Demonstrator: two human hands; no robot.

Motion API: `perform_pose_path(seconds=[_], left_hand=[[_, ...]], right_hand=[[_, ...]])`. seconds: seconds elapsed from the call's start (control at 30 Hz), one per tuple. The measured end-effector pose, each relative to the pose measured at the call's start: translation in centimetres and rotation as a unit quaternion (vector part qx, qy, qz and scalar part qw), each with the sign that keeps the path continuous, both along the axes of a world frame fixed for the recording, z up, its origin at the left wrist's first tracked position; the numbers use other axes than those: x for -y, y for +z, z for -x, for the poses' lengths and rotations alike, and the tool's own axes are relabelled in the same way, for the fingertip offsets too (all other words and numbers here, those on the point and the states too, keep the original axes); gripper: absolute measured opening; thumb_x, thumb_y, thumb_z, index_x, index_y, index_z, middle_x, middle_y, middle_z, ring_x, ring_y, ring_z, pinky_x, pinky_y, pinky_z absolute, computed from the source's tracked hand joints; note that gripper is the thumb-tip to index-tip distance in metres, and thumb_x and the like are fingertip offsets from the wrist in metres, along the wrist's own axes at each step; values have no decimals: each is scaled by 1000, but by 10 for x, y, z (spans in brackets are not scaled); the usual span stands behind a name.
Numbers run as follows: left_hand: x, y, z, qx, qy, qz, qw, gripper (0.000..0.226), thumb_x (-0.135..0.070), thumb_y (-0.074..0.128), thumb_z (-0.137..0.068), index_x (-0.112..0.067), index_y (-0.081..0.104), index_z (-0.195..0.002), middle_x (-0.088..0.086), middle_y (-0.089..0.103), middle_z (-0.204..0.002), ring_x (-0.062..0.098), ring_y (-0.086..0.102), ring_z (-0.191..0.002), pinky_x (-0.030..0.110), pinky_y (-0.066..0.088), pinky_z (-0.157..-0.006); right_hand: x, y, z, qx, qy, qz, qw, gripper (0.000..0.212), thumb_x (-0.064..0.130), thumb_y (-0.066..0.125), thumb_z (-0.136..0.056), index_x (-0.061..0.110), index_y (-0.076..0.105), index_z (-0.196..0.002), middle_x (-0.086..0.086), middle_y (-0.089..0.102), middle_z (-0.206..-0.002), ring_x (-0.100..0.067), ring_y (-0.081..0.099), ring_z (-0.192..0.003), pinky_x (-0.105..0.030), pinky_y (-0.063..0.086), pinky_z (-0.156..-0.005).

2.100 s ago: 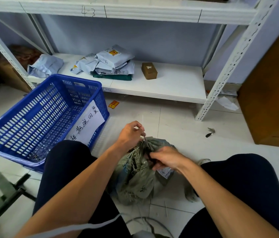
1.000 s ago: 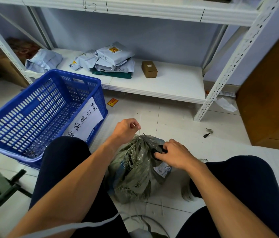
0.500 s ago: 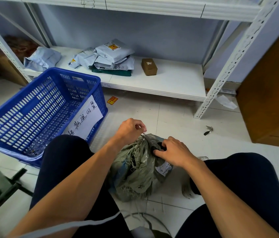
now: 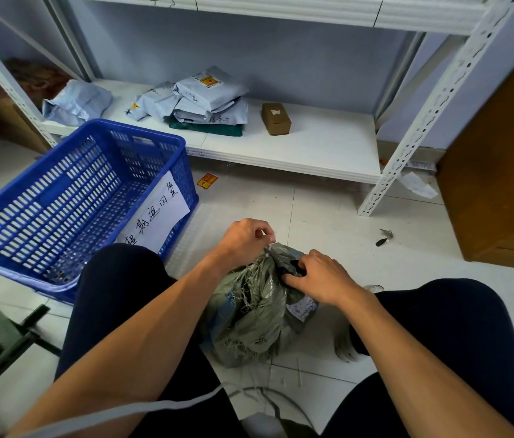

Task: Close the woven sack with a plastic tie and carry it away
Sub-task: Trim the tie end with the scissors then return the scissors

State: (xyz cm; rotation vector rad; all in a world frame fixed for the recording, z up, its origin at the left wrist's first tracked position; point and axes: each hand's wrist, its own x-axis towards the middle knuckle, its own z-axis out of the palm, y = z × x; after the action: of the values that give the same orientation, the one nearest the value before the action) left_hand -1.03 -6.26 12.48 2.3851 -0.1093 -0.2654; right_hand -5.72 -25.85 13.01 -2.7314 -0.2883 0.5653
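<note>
This looks like a parcel storeroom or small warehouse. A white metal rack (image 4: 432,99) with slotted posts stands against a plain wall, and its low shelf (image 4: 318,147) carries grey mail bags (image 4: 208,96) with labels and a small carton (image 4: 276,118). A handwritten code, perhaps a shelf number, is on the upper board. On the tiled floor (image 4: 328,216) sits a blue crate (image 4: 69,197) with a handwritten paper sign (image 4: 154,216).
</note>
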Motion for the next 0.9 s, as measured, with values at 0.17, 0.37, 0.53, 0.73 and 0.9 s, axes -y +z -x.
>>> perform_pose_path(seconds=[0.17, 0.37, 0.53, 0.73, 0.9], left_hand=[[3, 1, 3, 5, -15, -7, 1000, 12, -31, 63, -96, -28, 73, -89, -7, 70, -91, 10, 61, -85, 22, 43, -70], [3, 1, 3, -1, -13, -2, 1000, 13, -33, 64, -95, -33, 71, -85, -7, 73, -90, 12, 64, -84, 23, 45, -69], [5, 3, 6, -6, -26, -2, 1000, 13, -31, 64, -96, -32, 72, -86, -6, 74, -89, 11, 65, -80, 20, 46, -66], [6, 7, 8, -6, -41, 1, 999, 12, -32, 66, -95, -26, 76, -96, -6, 75, -94, 8, 65, -81, 19, 48, -68], [10, 10, 13, 5, -66, -22, 998, 15, -33, 65, -96, -25, 77, -97, -4, 75, -96, 12, 64, -87, 25, 50, -78]], right_hand=[[-1, 0, 1, -3, 1, 8, 1000, 41, 61, 60, -88, 21, 53, -91, -1, 48, -99, -23, 52, -86, -36, 38, -67], [0, -4, 1, 7, -2, 15, 1000, 49, 64, 61, -85, 17, 60, -100, -1, 50, -101, -24, 56, -88, -36, 44, -70], [0, -3, 1, 7, -5, 17, 1000, 56, 64, 63, -84, 15, 63, -110, -1, 49, -102, -24, 55, -91, -36, 44, -73], [-1, -3, 3, 1, -16, 27, 999, 66, 71, 63, -78, 18, 62, -117, 0, 45, -103, -24, 52, -91, -36, 43, -74], [-2, -7, 3, -4, -21, 45, 999, 80, 77, 62, -74, 16, 57, -126, -2, 47, -110, -27, 55, -100, -37, 43, -78]])
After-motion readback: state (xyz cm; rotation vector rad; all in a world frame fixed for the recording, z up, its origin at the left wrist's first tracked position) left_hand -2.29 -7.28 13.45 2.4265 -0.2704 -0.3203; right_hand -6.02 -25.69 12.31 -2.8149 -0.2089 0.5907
